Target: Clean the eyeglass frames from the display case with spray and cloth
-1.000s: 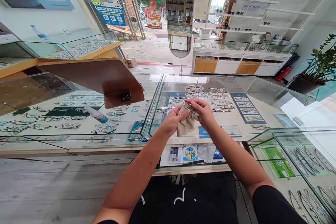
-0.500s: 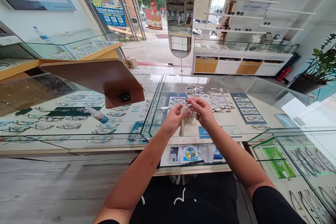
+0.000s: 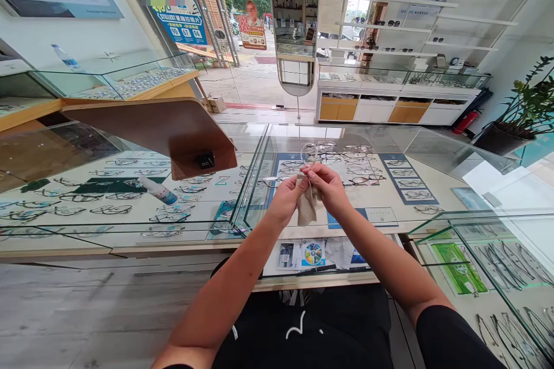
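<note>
A beige cleaning cloth (image 3: 307,213) hangs down between my two hands, above the glass display counter. My left hand (image 3: 284,200) is closed, pinching the cloth's left side. My right hand (image 3: 329,185) is also closed, its fingertips meeting the upper part of the cloth. Just beyond my fingertips, a thin, clear-rimmed pair of glasses (image 3: 304,153) sticks up, held where the cloth is bunched. My fingers and the cloth cover most of it. Which hand bears its weight I cannot tell.
Under the counter glass lie several eyeglass frames (image 3: 366,179). To the left are a white spray bottle (image 3: 158,189) and a tilted brown panel (image 3: 173,132). A tall mirror (image 3: 294,29) stands beyond the counter. Another glass case (image 3: 497,265) is at right.
My right hand has shifted slightly left and lower, closer to my left hand. More of the cloth now hangs open below my fingers, and the glasses have moved slightly left.
</note>
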`<state>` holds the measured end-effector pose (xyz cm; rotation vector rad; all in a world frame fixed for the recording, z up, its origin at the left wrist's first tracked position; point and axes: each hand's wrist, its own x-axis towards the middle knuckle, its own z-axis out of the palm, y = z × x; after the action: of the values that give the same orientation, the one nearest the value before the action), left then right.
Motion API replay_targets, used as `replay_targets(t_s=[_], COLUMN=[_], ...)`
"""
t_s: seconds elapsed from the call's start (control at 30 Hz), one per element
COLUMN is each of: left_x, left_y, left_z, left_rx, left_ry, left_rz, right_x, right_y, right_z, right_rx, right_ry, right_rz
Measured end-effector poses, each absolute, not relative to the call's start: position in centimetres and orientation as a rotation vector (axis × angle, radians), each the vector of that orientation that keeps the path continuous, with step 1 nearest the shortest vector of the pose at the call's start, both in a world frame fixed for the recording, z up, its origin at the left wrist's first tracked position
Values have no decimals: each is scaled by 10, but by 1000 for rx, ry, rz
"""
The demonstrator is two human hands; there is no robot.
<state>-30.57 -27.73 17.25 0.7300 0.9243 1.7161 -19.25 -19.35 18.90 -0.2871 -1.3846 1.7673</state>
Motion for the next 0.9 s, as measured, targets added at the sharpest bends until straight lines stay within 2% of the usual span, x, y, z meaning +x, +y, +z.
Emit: replay_targets(t_s=[0.43, 0.9], left_x=[-313, -310], left_y=[-285, -280], left_z=[180, 175], left_rx=[729, 760], left_ry=[869, 936], left_rz=[1677, 1767], right_x=[-190, -191], right_y=[-190, -193], right_z=[190, 188], right_rx=[-373, -324], right_ry=[-1262, -1400], right_rz=[1891, 1801])
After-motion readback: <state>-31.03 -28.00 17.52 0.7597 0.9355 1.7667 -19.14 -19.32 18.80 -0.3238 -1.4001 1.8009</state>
